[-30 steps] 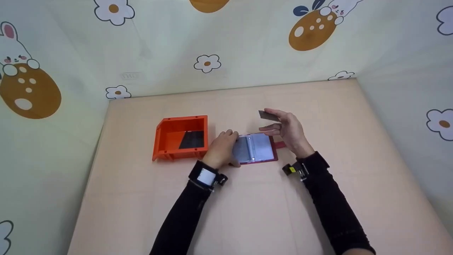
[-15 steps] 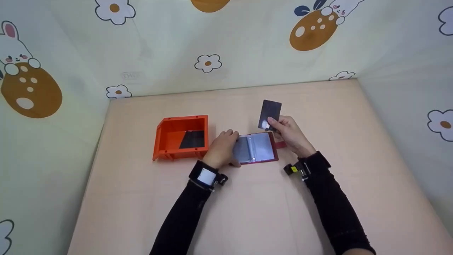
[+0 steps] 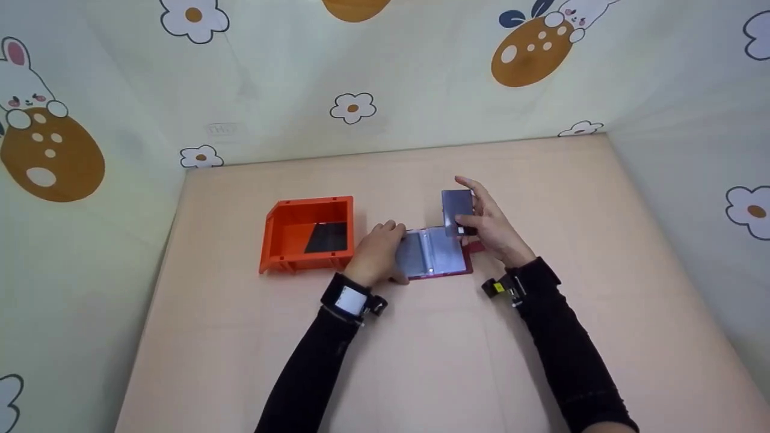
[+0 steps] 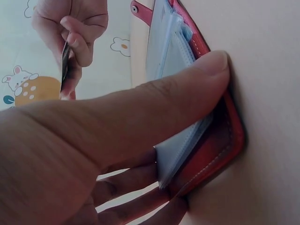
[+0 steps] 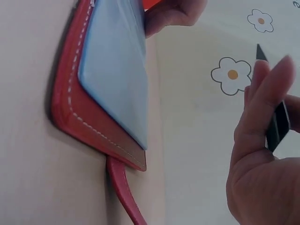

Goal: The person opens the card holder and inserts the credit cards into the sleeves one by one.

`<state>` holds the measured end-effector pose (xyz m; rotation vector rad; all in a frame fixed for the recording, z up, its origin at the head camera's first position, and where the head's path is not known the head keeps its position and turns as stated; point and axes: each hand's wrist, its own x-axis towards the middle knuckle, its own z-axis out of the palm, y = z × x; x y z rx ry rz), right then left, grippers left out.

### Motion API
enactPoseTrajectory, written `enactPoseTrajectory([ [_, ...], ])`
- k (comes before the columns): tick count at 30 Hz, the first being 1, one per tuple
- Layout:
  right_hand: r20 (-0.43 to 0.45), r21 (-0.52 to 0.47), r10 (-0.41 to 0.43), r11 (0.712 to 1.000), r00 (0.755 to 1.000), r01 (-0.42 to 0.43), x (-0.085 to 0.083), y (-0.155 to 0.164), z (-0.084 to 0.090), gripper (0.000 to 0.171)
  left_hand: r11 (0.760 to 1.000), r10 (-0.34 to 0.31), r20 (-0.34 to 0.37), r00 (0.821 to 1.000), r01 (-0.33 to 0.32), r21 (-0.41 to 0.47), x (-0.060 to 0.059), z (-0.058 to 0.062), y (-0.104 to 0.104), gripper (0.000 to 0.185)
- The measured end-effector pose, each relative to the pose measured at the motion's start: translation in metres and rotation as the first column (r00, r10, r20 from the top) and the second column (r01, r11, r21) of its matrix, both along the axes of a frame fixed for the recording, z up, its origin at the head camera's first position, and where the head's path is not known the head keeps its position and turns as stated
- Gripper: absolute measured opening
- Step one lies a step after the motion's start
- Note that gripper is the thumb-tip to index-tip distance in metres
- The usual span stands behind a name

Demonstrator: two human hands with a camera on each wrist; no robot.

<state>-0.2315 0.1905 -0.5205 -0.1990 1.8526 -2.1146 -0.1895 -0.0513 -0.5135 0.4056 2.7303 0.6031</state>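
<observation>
A red card holder [image 3: 469, 268] with clear plastic sleeves [image 3: 446, 255] lies spread flat on the table. My left hand [image 3: 376, 252] grips its left side, thumb [image 4: 213, 63] on the near edge and fingers toward the far edge. Between the thumb and fingers of my right hand [image 3: 493, 228] is a dark card [image 3: 456, 204], tilted up above the far right corner of the holder. In the right wrist view that card [image 5: 279, 125] appears nearly edge-on, apart from the sleeves. The holder's red strap [image 5: 123, 187] sticks out to the right.
Left of the holder stands an orange bin [image 3: 272, 246], close to my left hand. Inside it lies a dark flat piece [image 3: 328, 236], perhaps cards. Patterned fabric walls [image 3: 271, 78] rise behind the table [image 3: 421, 361] and along both sides.
The card in my right hand was first seen nearly edge-on, then swung upright with its face showing, and is now lower, overlapping the holder's far edge in view. My left hand stays put.
</observation>
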Motion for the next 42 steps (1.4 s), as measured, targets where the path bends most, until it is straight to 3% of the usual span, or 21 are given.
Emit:
enactPoseTrajectory([
  [5, 0.019, 0.04, -0.145, 0.989, 0.989, 0.144, -0.001, -0.005, -0.002, 0.031, 1.0, -0.006, 0.006, 1.0, 0.006, -0.022, 0.0, 0.0, 0.0, 0.095],
  [7, 0.002, 0.056, -0.186, 0.981, 0.983, 0.186, -0.002, -0.007, -0.005, 0.027, 1.0, -0.004, 0.011, 1.0, 0.004, -0.023, 0.0, 0.0, 0.0, 0.095],
  [24, -0.07, 0.137, -0.267, 0.952, 0.961, 0.274, -0.003, -0.013, -0.009, 0.025, 1.0, -0.008, -0.002, 1.0, 0.008, -0.006, 0.0, 0.0, -0.001, 0.095],
  [31, -0.019, 0.141, -0.31, 0.94, 0.95, 0.31, -0.002, -0.014, -0.009, 0.025, 1.0, -0.003, 0.005, 1.0, 0.003, 0.001, 0.0, 0.001, 0.0, 0.094],
  [35, -0.016, 0.165, -0.249, 0.955, 0.968, 0.248, 0.0, -0.015, -0.009, 0.027, 1.0, -0.005, 0.002, 1.0, 0.005, -0.01, 0.0, 0.0, 0.0, 0.093],
  [39, -0.029, 0.202, -0.1, 0.974, 0.995, 0.104, 0.002, -0.018, -0.012, 0.027, 1.0, -0.01, 0.004, 1.0, 0.011, -0.021, -0.001, 0.0, 0.0, 0.094],
  [42, -0.025, 0.233, -0.019, 0.972, 0.999, 0.025, 0.003, -0.021, -0.014, 0.026, 1.0, -0.01, 0.007, 1.0, 0.01, -0.024, -0.002, 0.0, 0.0, 0.095],
])
